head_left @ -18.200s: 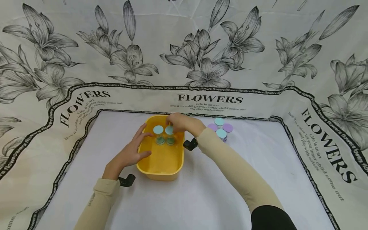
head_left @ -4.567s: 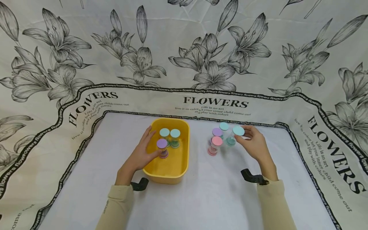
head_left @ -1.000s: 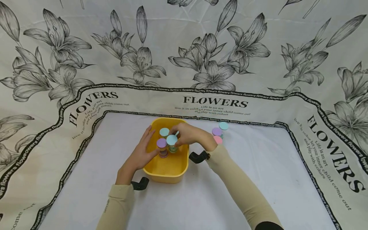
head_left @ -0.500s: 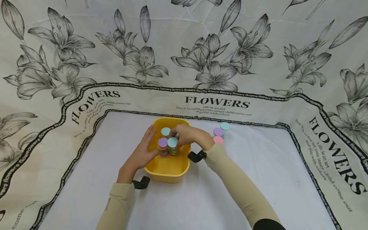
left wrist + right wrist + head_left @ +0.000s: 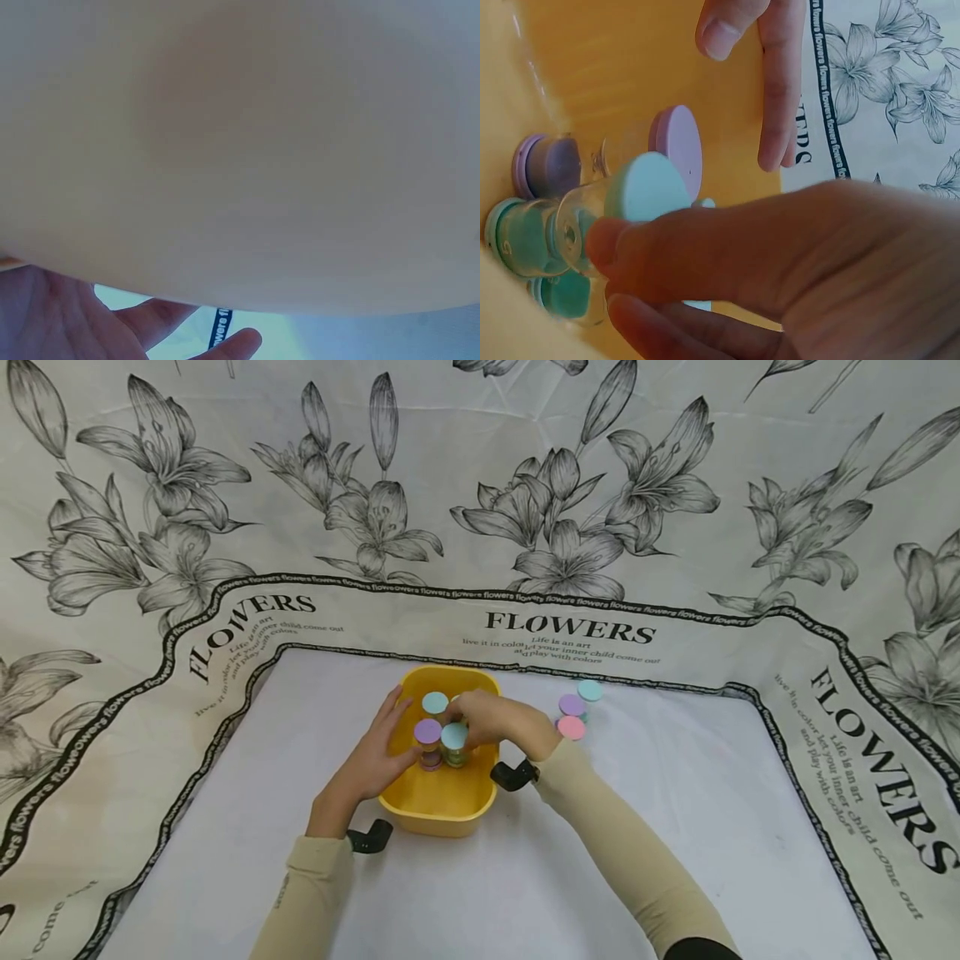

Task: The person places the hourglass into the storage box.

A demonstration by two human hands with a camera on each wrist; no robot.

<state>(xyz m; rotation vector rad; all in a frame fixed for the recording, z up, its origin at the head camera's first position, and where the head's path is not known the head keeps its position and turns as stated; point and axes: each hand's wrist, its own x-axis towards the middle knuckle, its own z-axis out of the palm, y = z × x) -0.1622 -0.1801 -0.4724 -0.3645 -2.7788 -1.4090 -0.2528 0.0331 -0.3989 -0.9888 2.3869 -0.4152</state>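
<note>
My right hand [image 5: 495, 720] reaches into the yellow tub [image 5: 435, 797] and pinches a small sand timer with teal caps [image 5: 453, 736]. In the right wrist view, thumb and fingers are on the clear glass below the timer's teal cap [image 5: 649, 187]. Beside it stands a purple-capped sand timer [image 5: 427, 732], upright. Behind these is another teal timer [image 5: 435, 702]; one more at the back is mostly hidden by my right hand. My left hand [image 5: 363, 764] rests spread on the tub's left rim, fingers fairly straight. The left wrist view is mostly filled by the tub's blurred wall [image 5: 247, 187].
Right of the tub, on the white cloth, stand a teal timer [image 5: 589, 691], a purple timer [image 5: 572, 705] and a pink timer [image 5: 572, 727], close together. My right forearm [image 5: 622, 827] passes in front of them. A flower-printed cloth [image 5: 547, 527] lies beyond.
From the group at the right, my right hand has brought a teal timer into the tub and lowered it beside the purple one. The purple one was added since the earliest frame. The left hand stays put.
</note>
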